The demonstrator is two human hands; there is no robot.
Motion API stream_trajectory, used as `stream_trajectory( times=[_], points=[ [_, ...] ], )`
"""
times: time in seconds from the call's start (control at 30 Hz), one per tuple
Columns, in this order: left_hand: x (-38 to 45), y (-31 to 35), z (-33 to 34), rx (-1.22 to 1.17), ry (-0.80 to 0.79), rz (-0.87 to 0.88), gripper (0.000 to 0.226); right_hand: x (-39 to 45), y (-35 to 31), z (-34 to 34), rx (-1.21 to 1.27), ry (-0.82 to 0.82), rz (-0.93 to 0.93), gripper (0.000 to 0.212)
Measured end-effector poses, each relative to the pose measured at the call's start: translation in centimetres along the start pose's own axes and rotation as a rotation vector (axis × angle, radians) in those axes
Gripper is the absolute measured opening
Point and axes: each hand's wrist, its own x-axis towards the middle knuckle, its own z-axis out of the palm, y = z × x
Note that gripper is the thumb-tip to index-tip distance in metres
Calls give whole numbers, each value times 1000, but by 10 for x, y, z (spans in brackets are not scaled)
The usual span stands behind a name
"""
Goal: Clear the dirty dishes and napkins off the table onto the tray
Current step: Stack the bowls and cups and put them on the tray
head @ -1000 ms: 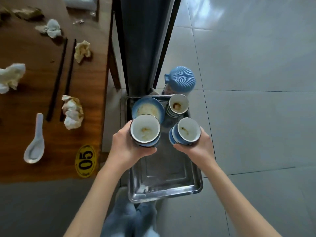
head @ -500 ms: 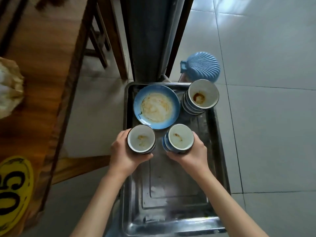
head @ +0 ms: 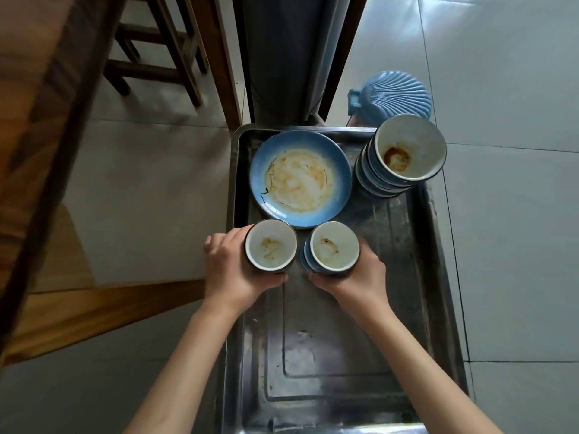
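A steel tray lies low in front of me. My left hand grips a dirty blue-and-white bowl at the tray's left edge. My right hand grips a small stack of dirty bowls just right of it. Both bowls sit low at the tray's surface; whether they touch it I cannot tell. Behind them on the tray lie a soiled blue plate and a taller stack of bowls at the far right corner.
The wooden table's edge runs along the left, with a wooden stool beyond it. A dark pillar stands behind the tray, and a blue shell-shaped object sits on the tiled floor beside it. The tray's near half is bare metal.
Both hands have lowered their bowls down toward the tray, just in front of the blue plate. The view has dropped closer, and the tabletop with napkins and spoon has slid out of sight.
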Motion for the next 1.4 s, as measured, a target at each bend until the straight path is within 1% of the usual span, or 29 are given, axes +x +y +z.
stream_trajectory(
  times=[0.23, 0.43, 0.67, 0.83, 1.07, 1.17, 1.3, 1.4],
  points=[
    [3, 2, 1, 29, -7, 10, 83, 1, -2, -2, 1, -24, -1, 59],
    [1, 8, 0, 36, -34, 31, 82, -3, 1, -2, 25, -58, 10, 66],
    [2, 8, 0, 50, -29, 42, 83, -1, 2, -1, 24, -73, 22, 68],
    [-1, 8, 0, 50, -29, 42, 86, -3, 1, -2, 20, -88, 9, 89],
    [-4, 6, -1, 79, -33, 10, 87, -3, -5, -3, -15, -95, 56, 96],
    [-4, 6, -1, 88, -27, 5, 95, -3, -3, -4, -9, -104, 81, 98],
    [-6, 8, -2, 102, -62, -15, 112, -7, -1, -9, 16, -133, 111, 112],
    [-12, 7, -8, 90, -77, -44, 118, -14, -4, -19, 7, -156, 91, 117]
  ],
)
